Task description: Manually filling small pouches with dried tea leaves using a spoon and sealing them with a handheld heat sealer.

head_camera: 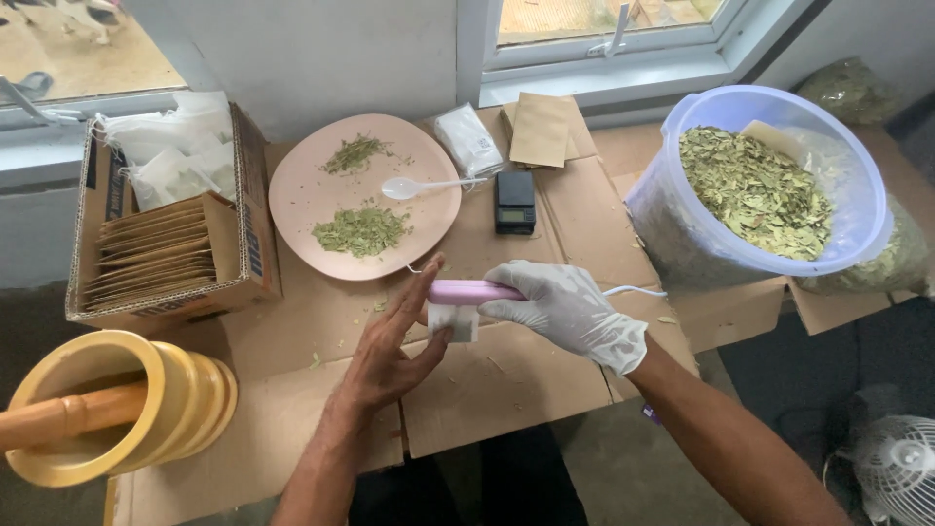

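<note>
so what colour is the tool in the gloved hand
Pale pink tool, seen in the head view.

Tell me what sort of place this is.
Probably a small home workshop for packing dried herbs: flattened cardboard as a work surface under a window, a tub of dried leaves, a pocket scale and a box of paper pouches.

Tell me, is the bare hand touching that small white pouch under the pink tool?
Touching. The head view shows the left hand with its thumb pressed against the small white pouch, clamped in the pink tool.
</note>
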